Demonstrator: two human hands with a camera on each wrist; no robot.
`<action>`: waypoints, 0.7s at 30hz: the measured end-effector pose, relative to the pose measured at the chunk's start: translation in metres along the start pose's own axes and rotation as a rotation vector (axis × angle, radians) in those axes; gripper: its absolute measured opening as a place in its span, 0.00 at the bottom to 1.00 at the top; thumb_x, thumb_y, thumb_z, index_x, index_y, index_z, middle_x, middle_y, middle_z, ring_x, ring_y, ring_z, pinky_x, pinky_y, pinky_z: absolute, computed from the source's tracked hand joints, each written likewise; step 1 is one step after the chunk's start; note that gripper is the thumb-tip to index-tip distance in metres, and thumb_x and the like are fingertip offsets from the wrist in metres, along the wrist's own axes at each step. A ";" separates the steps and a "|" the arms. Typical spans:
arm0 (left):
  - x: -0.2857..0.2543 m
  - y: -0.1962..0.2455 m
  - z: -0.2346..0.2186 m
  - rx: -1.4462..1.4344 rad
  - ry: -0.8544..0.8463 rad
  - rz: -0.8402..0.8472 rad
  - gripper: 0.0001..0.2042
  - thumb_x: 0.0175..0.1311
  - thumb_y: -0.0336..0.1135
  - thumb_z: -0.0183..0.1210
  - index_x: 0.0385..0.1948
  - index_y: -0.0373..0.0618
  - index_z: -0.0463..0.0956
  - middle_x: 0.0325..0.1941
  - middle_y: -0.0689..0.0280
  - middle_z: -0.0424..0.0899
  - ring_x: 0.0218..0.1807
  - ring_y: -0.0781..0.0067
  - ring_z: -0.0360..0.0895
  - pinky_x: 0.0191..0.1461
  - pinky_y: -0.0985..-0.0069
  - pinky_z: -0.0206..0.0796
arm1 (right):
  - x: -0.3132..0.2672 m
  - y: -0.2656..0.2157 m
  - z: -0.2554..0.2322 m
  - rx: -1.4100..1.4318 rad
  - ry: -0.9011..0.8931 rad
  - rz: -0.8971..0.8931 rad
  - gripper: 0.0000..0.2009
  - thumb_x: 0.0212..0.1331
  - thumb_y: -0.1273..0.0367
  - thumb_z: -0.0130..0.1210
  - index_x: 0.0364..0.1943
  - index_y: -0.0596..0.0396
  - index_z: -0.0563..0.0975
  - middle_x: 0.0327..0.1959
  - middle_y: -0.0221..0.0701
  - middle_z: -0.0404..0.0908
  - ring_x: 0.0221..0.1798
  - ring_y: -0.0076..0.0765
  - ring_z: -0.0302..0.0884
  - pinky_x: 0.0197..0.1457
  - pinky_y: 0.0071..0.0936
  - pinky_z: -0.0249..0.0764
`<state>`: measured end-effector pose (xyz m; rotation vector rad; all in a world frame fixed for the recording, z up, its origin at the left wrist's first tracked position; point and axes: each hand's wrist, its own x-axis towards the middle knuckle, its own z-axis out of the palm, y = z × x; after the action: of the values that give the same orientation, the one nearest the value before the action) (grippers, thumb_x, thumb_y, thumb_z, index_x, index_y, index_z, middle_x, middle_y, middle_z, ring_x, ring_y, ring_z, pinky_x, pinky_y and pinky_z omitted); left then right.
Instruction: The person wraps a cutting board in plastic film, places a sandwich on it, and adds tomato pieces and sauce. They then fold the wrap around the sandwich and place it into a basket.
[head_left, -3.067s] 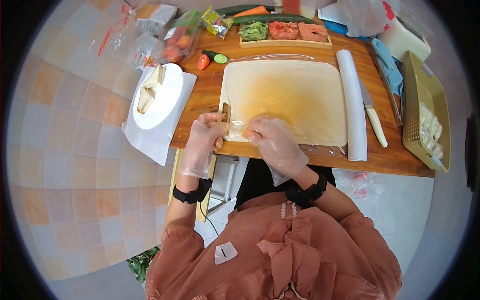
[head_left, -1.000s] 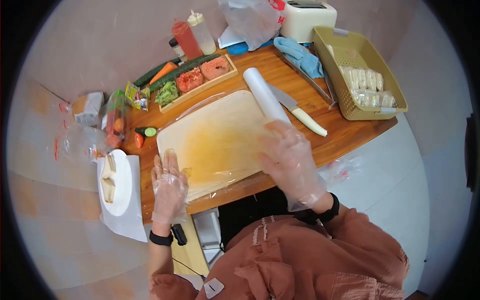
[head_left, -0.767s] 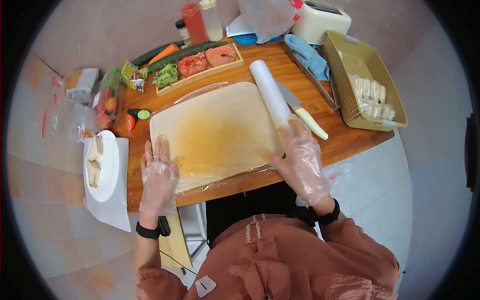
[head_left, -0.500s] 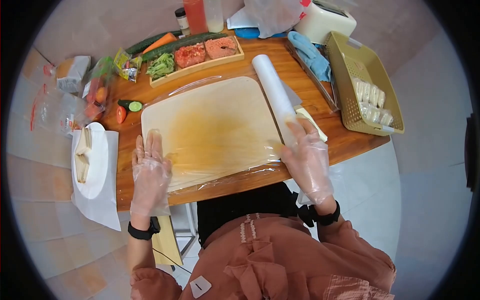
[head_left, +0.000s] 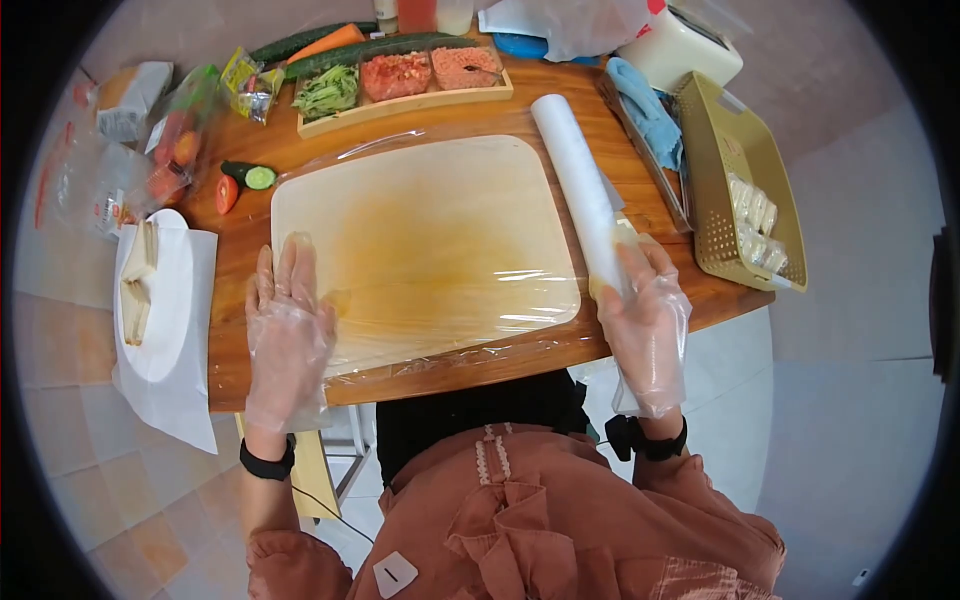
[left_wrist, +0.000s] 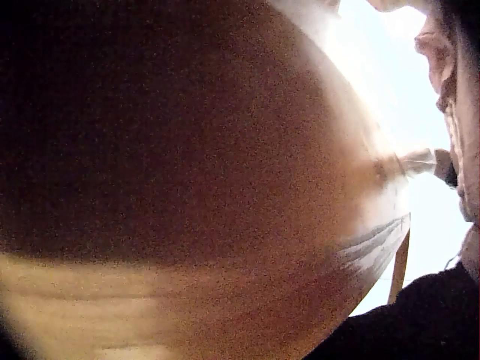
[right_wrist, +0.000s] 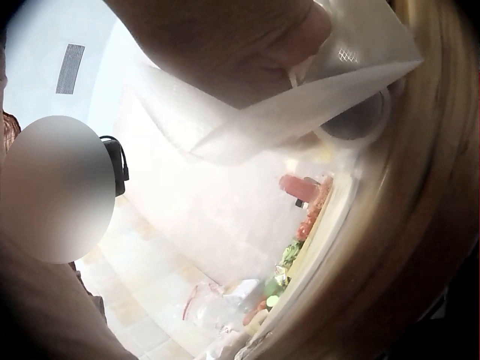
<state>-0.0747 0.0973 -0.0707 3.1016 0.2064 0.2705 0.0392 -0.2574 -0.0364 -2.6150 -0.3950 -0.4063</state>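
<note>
In the head view, a sheet of cling film lies over the cream cutting board (head_left: 430, 220), whose middle is stained yellow. My left hand (head_left: 285, 335), in a clear plastic glove, rests at the board's left edge with straight fingers. My gloved right hand (head_left: 645, 320) holds the near end of the cling film roll (head_left: 575, 170), thumb on its left side and fingers over the top. The roll's round end (right_wrist: 356, 118) shows under the glove in the right wrist view. Table and shadow fill most of the left wrist view.
A white plate (head_left: 165, 350) with sandwich pieces stands left on white paper. Behind the board are a wooden tray (head_left: 410, 105) of fillings and a cut cucumber (head_left: 260, 177). At right, a perforated basket (head_left: 720, 250) holds wrapped items. The table's front edge (head_left: 460, 378) runs near the body.
My hands were together at the board's near left corner. They have parted: the left lies at the left edge, the right has moved over to the roll. The head view has shifted.
</note>
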 end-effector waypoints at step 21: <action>-0.001 -0.002 0.005 0.011 -0.005 -0.023 0.32 0.69 0.36 0.54 0.75 0.39 0.59 0.82 0.56 0.58 0.81 0.42 0.52 0.81 0.50 0.44 | 0.001 0.026 -0.006 0.214 -0.069 0.149 0.21 0.61 0.68 0.58 0.58 0.61 0.80 0.64 0.61 0.75 0.62 0.64 0.77 0.66 0.41 0.72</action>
<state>-0.0750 0.0990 -0.0755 3.1082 0.2440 0.2613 0.0475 -0.2825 -0.0415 -2.4342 -0.2493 -0.2123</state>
